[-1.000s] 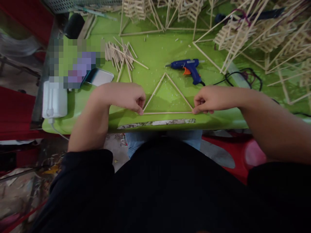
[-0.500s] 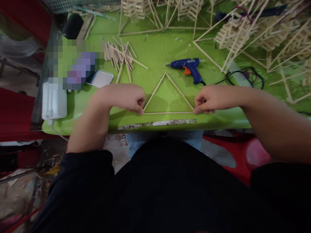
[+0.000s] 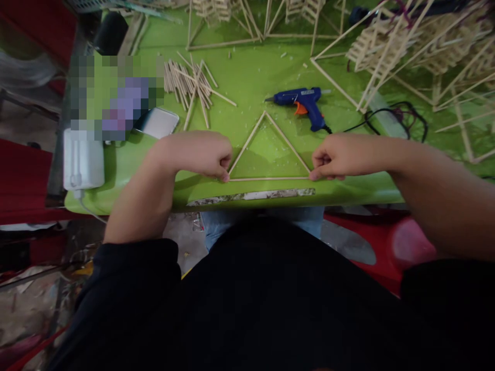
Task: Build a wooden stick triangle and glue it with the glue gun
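A triangle of three thin wooden sticks lies on the green table near its front edge, its tip pointing away from me. At its left corner my left hand is closed, fingertips pinching where two sticks meet. My right hand pinches the right corner the same way. The fingers cover both of these corners. Just beyond the triangle's tip rests a blue glue gun with an orange trigger, lying on its side. Left of it is a pile of loose wooden sticks.
Stick-built frames stand along the back and right of the table. The glue gun's black cable coils at right. A phone and a white power bank with a cable lie at left. A worn strip runs along the front edge.
Both hands keep their pinch on the triangle's lower corners, which stay in place. The view has shifted very slightly.
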Demonstrator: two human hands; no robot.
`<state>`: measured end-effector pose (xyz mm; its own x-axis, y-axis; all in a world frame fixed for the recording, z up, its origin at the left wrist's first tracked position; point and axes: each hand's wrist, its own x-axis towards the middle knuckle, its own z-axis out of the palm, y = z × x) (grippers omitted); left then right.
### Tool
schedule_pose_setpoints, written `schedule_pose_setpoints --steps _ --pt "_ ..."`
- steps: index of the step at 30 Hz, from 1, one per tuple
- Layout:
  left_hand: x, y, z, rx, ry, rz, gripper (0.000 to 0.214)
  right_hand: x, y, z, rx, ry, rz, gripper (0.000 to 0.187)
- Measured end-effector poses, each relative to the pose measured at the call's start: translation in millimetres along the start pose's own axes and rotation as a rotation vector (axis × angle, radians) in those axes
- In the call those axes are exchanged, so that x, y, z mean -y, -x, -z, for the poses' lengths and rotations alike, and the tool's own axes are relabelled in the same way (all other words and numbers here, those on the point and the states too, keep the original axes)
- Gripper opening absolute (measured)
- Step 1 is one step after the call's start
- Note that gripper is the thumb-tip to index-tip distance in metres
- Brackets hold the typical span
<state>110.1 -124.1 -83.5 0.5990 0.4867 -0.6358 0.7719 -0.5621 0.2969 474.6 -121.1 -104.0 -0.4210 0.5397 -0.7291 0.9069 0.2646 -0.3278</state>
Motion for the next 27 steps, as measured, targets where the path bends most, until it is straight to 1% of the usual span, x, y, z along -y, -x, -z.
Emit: schedule_pose_setpoints --steps 3,7,10,13,16,18,21,23,25,27 --pt "1.6 3.4 4.1 0.047 0.108 -0.002 0.031 -5.4 1.0 -0.5 0.007 -0.063 0.037 0.054" --pt "4.0 7.8 8.3 0.096 0.245 -0.024 0.028 -13.5 3.3 0.9 0.027 -0.198 0.072 0.050" --pt "6.2 9.9 8.9 0.128 0.327 -0.051 0.030 -19.9 4.4 1.9 0.073 -0.298 0.083 0.046" --pt "9.9 12.6 9.2 0.141 0.394 -0.085 0.035 -25.4 4.4 1.0 0.110 -0.385 0.115 0.046" --pt "14.5 16.4 10.4 0.159 0.445 -0.116 0.037 -28.2 4.1 -2.1 0.143 -0.470 0.151 0.046" --pt "16.9 19.8 11.9 0.166 0.483 -0.131 0.038 -28.1 4.6 -4.4 0.164 -0.531 0.149 0.045" --pt "19.3 26.7 15.3 0.154 0.523 -0.156 0.039 -25.1 8.3 -6.0 0.166 -0.590 0.163 0.045" --pt "21.4 32.8 17.9 0.116 0.518 -0.175 0.041 -21.1 13.0 -4.5 0.134 -0.592 0.194 0.047" --pt "25.2 39.8 20.3 0.045 0.487 -0.172 0.043 -16.2 18.4 -0.5 0.061 -0.574 0.228 0.049" --pt "31.0 47.0 22.0 -0.038 0.457 -0.139 0.040 -11.3 22.6 5.8 -0.045 -0.551 0.260 0.050"
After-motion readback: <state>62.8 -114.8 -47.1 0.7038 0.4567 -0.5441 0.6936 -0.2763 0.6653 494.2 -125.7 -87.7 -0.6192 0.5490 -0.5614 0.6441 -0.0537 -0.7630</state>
